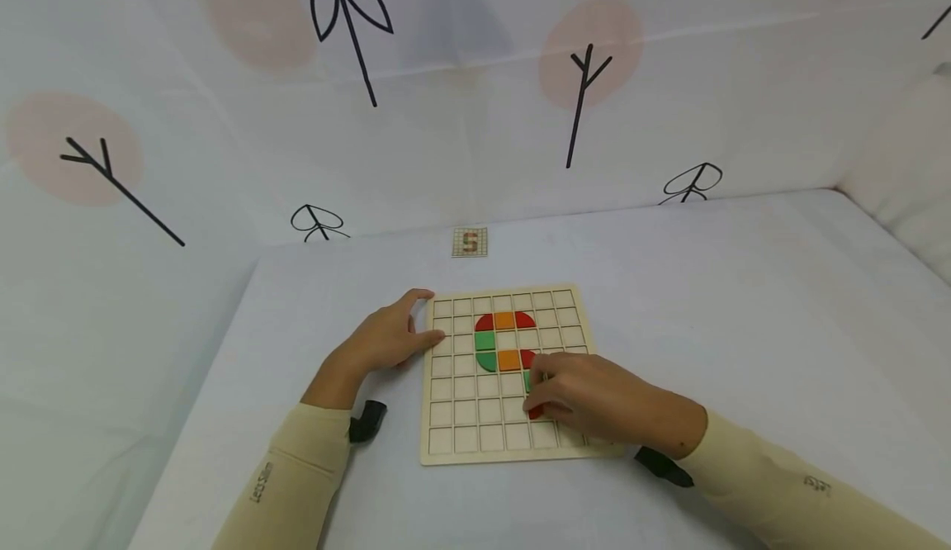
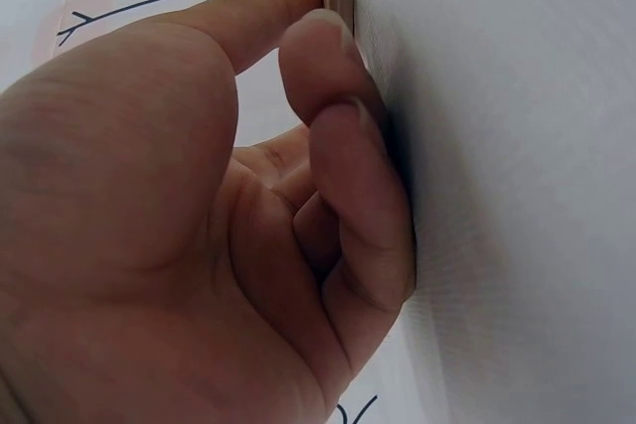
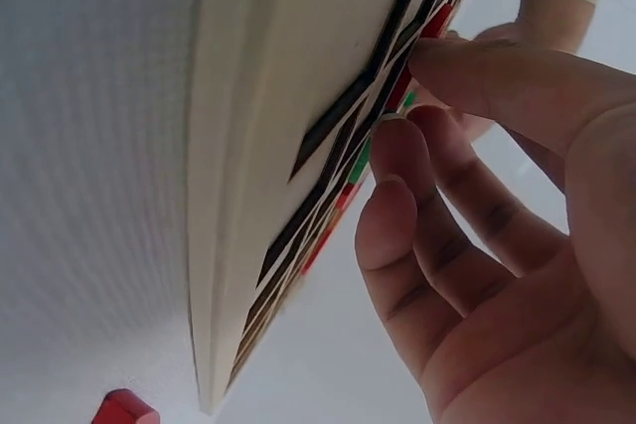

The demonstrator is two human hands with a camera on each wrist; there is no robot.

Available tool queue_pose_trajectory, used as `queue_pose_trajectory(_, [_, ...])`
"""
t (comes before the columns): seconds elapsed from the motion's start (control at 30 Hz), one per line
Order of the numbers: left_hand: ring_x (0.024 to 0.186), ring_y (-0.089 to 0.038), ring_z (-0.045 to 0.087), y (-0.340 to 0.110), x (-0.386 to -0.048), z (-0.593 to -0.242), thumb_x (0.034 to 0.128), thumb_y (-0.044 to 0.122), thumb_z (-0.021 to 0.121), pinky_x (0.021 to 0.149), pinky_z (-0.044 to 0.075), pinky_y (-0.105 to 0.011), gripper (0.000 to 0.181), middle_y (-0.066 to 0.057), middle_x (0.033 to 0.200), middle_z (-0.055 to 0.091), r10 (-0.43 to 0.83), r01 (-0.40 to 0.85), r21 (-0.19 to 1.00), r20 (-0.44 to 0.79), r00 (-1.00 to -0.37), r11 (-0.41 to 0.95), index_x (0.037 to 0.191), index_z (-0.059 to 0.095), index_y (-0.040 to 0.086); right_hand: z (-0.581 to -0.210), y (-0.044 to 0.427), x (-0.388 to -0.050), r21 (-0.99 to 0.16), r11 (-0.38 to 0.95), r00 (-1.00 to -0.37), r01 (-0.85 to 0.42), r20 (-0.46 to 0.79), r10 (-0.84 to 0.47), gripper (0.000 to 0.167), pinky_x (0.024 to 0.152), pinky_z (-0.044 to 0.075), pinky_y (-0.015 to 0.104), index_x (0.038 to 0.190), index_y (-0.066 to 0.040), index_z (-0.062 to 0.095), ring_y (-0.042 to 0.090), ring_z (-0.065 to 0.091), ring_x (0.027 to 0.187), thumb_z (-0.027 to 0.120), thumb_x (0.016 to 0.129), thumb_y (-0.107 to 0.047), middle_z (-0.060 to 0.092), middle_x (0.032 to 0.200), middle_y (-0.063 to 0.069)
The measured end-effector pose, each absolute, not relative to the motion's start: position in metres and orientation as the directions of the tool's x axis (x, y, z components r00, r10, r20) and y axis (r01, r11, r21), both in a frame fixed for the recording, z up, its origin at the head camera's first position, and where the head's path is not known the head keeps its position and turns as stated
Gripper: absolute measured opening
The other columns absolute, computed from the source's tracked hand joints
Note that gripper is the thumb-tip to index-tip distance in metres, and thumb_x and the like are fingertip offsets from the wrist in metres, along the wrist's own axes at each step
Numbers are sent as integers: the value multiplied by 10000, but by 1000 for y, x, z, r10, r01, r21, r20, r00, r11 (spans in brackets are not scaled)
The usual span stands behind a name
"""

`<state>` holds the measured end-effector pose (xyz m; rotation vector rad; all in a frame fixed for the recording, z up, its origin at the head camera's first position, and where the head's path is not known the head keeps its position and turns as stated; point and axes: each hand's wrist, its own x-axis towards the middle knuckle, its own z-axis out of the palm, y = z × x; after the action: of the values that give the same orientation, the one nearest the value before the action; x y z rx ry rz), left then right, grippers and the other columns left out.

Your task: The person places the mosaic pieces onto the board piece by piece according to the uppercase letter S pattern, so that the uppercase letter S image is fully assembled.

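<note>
A square wooden grid board (image 1: 466,438) lies on the white table, with red, orange and green tiles set in its cells. My left hand (image 1: 389,335) rests at its upper left, thumb and index finger apart and touching the board's edge. In the left wrist view, the other fingers of that hand curl against the cloth. Over the lower right of the board, my right hand (image 1: 579,389) pinches a red tile (image 1: 537,411). Just above it a green tile (image 1: 527,380) is partly hidden by the fingers. An orange tile (image 1: 508,360) sits nearby.
A small card (image 1: 470,243) with a coloured S-shaped pattern lies behind the board. In the right wrist view, a red block (image 3: 126,408) rests on the cloth beside the board. A patterned white cloth (image 1: 461,145) hangs behind the table.
</note>
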<state>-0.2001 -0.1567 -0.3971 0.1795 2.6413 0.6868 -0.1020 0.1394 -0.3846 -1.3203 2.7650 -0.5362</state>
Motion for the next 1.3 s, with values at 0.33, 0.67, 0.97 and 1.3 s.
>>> queue_pose_trajectory(0.33, [601,-176,566,-155,-198,-395,919,485,688,574,405,-313,731,-53,799,603,219,34,465,-351,-910,885,1529,330,300,-373,178,-110,-348,733,-790,-585,36,-613,222,665,499,195,1060,-200,778,12,543,752,805,844,-157,616,1046,-57])
queue_pose_trajectory(0.67, [567,-179,569,-157,-197,-394,927,467,685,562,406,-309,732,-59,758,611,229,38,479,-346,-910,877,1532,322,274,-375,237,-106,-376,825,-874,-421,-74,-480,227,673,499,204,1025,-284,756,19,522,795,812,832,-179,601,948,-157])
queue_pose_trajectory(0.97, [544,-181,560,-157,-199,-394,924,461,690,556,395,-308,733,-62,737,612,238,39,501,-340,-910,865,1531,323,276,-384,259,-90,-359,862,-909,-357,-78,-409,244,688,479,216,984,-316,739,-26,514,817,811,800,-459,603,935,-220])
queue_pose_trajectory(1.3, [529,-170,540,-158,-199,-395,929,459,687,554,390,-302,728,-58,717,617,251,50,507,-336,-908,861,1530,325,266,-389,260,-81,-316,857,-903,-406,-4,-430,258,670,476,210,953,-318,741,-54,492,778,871,741,-386,585,912,-236])
